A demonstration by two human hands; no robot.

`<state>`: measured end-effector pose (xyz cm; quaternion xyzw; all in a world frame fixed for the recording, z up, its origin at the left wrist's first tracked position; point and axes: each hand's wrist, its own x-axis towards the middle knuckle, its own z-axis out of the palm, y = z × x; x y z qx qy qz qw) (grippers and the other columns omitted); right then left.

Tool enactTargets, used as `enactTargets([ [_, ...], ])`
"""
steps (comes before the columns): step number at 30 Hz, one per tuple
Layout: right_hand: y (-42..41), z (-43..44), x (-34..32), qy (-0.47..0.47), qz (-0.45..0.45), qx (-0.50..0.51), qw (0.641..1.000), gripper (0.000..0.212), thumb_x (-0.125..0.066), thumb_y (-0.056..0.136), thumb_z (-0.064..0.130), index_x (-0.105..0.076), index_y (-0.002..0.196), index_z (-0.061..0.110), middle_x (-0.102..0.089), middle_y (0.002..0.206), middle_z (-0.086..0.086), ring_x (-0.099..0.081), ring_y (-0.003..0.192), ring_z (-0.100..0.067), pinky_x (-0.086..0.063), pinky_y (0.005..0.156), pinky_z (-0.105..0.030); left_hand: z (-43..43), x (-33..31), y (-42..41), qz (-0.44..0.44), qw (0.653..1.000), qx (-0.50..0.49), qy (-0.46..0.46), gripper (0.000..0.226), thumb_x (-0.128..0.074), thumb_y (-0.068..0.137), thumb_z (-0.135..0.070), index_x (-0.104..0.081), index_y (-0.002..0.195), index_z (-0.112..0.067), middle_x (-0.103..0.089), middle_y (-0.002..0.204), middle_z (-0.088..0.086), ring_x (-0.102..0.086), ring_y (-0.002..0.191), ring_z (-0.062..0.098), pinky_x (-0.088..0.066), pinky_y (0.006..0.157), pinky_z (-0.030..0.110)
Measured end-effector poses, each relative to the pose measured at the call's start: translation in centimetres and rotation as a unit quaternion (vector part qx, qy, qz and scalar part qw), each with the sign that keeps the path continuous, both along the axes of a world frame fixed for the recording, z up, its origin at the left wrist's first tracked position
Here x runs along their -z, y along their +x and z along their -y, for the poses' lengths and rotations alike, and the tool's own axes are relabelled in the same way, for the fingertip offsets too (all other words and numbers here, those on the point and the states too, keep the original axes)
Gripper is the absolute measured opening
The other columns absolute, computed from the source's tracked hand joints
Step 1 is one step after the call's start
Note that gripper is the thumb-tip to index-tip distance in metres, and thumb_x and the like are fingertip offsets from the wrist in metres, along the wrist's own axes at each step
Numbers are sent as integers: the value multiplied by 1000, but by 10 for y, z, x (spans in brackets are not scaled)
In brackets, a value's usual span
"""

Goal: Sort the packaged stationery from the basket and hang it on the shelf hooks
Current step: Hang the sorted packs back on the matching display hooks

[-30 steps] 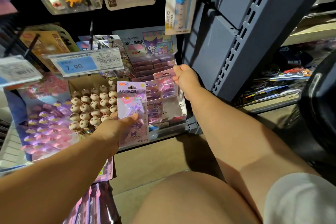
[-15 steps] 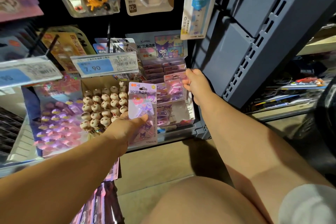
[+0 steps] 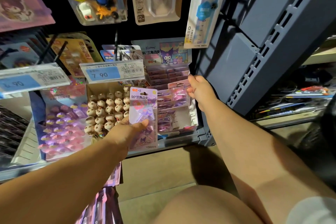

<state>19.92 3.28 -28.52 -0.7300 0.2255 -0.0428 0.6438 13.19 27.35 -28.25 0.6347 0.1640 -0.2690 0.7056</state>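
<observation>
A purple clip pack (image 3: 143, 112) is gripped by the left hand (image 3: 127, 132), with the thumb laid across the front of its lower half and the fingers hidden behind it. The pack is held upright just in front of the front edge of the shelf (image 3: 183, 141), between the brown box of round-headed pens (image 3: 107, 109) and the white display box (image 3: 193, 116). A second, pinker pack (image 3: 179, 92) is pinched at its top right corner by the right hand (image 3: 199, 90), with the fingers curled around the edge. This pack is seen toward the back right of the display box, among the other packs stacked there (whether it sits in a slot cannot be told). The display box is placed at the right end of the shelf, beside the grey-blue upright (image 3: 272, 51). A price tag (image 3: 111, 72) marked 7.90 is mounted above the pen box, and a ruler pack (image 3: 201, 9) is hung above the display box's back right corner.
</observation>
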Motion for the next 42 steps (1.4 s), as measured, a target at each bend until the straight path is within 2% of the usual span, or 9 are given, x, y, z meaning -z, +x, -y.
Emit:
enactTargets([
  [10, 3, 2, 5, 16, -11, 22, 1000, 12, -41, 102, 25, -50, 107, 18, -49, 79, 3, -44, 63, -9, -43, 65, -22, 3, 0, 1, -4, 1000, 6, 14, 9, -67, 89, -12, -68, 98, -13, -74, 93, 14, -67, 93, 34, -50, 97, 54],
  [16, 3, -1, 18, -100, -70, -5, 992, 20, -42, 99, 33, -55, 104, 18, -54, 71, -3, -47, 59, -19, -37, 55, -29, 4, 5, 2, -7, 1000, 0, -1, 18, -69, 88, -11, -68, 105, -12, -76, 89, 10, -69, 86, 30, -52, 94, 50],
  [23, -1, -4, 18, -110, -48, 30, 992, 25, -51, 96, 37, -60, 107, 16, -64, 90, -6, -60, 81, -27, -51, 76, -42, 8, 13, 5, -8, 1000, 6, -17, 24, -70, 86, -11, -67, 110, -13, -74, 87, 8, -70, 75, 24, -57, 77, 42],
  [26, -17, -8, 4, -170, 1, 58, 984, 24, -53, 95, 39, -61, 110, 22, -62, 106, 1, -59, 93, -20, -48, 76, -31, 15, 14, 6, -7, 1000, 16, -19, 24, -70, 86, -11, -67, 110, -14, -74, 89, 8, -69, 77, 25, -56, 83, 47],
  [28, -27, -12, -6, -192, 39, 23, 980, 21, -53, 96, 40, -63, 108, 26, -59, 108, 5, -56, 95, -13, -40, 72, -23, 22, 12, 5, -3, 999, 27, -21, 24, -69, 87, -10, -67, 111, -14, -74, 92, 8, -68, 81, 27, -54, 90, 51],
  [30, -34, -18, -19, -209, 59, -53, 975, 15, -54, 95, 40, -64, 101, 32, -56, 109, 10, -55, 96, -9, -38, 74, -20, 30, 10, 4, 2, 999, 38, -21, 23, -68, 88, -8, -67, 111, -12, -74, 86, 7, -69, 71, 22, -58, 79, 42],
  [33, -37, -25, -31, -135, 53, -151, 978, 21, -59, 93, 31, -61, 114, 31, -62, 115, 9, -59, 102, -8, -44, 78, -18, 43, 5, 2, 1, 998, 58, -19, 26, -68, 88, -7, -65, 113, -11, -73, 88, 9, -68, 71, 23, -56, 84, 47],
  [36, -37, -23, -33, -129, 37, -158, 978, 18, -62, 92, 20, -62, 108, 28, -67, 109, 5, -62, 98, -10, -45, 69, -18, 54, 3, 1, 2, 997, 78, -9, 27, -71, 87, -10, -64, 113, -11, -70, 100, 14, -65, 87, 31, -49, 96, 57],
  [42, -46, -5, -40, -153, 48, -140, 977, 9, -66, 89, 19, -67, 93, 26, -64, 87, 13, -57, 79, -6, -42, 62, -16, 63, 7, 4, 84, 984, 105, 116, 32, -76, 84, -24, -60, 108, -10, -68, 93, 5, -66, 81, 22, -59, 74, 35],
])
